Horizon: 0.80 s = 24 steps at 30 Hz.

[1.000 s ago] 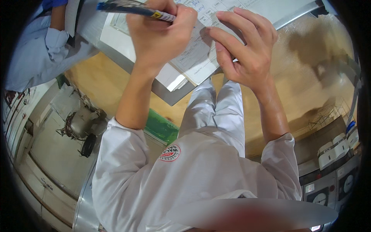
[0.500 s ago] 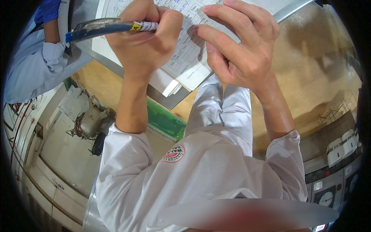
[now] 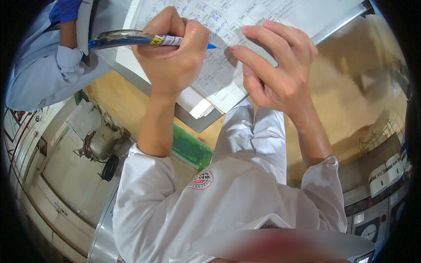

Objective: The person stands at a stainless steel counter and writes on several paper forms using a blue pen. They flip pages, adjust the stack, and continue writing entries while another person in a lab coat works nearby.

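My left hand is closed around a blue ballpoint pen with a clear barrel and a coloured label. The pen's blue tip points right, at the printed form, which carries blue handwriting in its upper part. Whether the tip touches the paper I cannot tell. My right hand holds nothing; its fingers are bent and apart over the form's right side, with a shadow beneath the fingertips. More papers lie under the form, on a grey surface.
A co-worker's blue-gloved hand and light sleeve are at the upper left. Below them stands a metal vessel. A metal edge runs at the upper right. A panel with a round gauge is at the lower right.
Both hands and the form appear slightly lower and further right in the picture. The pen's tip, hidden before, now shows beyond my left fingers.
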{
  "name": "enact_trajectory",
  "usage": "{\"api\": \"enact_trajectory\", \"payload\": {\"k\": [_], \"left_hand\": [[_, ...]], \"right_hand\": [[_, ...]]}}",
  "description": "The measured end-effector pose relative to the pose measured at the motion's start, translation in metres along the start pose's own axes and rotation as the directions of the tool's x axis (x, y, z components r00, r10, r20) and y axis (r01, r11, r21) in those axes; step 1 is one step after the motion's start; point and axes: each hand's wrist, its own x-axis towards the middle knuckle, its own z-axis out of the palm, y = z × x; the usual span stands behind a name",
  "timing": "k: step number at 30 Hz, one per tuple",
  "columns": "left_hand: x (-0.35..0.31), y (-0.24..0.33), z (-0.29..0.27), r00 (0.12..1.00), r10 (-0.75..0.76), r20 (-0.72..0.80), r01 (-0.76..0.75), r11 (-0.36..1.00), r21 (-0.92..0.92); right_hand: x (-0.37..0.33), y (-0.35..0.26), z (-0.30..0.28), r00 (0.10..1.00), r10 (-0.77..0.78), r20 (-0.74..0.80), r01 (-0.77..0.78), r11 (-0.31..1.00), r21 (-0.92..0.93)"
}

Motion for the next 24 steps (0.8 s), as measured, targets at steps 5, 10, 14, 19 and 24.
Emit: {"api": "enact_trajectory", "payload": {"k": [5,10,14,19,24], "left_hand": [[0.005,-0.001,-0.005,0.994,-0.095,0.055,0.099,0.992,-0.083],[0.004,0.001,-0.013,0.984,-0.153,0.095,0.169,0.966,-0.197],[0.019,0.006,-0.024,0.910,-0.333,0.247,0.410,0.813,-0.414],[0.033,0.008,-0.038,0.800,-0.476,0.365,0.597,0.575,-0.559],[0.043,0.008,-0.031,0.748,-0.450,0.487,0.662,0.464,-0.588]], "right_hand": [[0.006,-0.010,-0.017,0.998,0.025,0.065,-0.026,1.000,0.014],[0.026,-0.071,-0.072,0.997,-0.008,-0.074,0.056,0.731,0.681],[0.075,-0.125,-0.098,0.992,-0.051,-0.115,0.122,0.148,0.981],[0.148,-0.146,-0.136,0.817,-0.512,0.264,-0.324,-0.030,0.945],[0.176,-0.180,-0.082,0.921,-0.387,-0.043,-0.084,-0.305,0.949]]}}
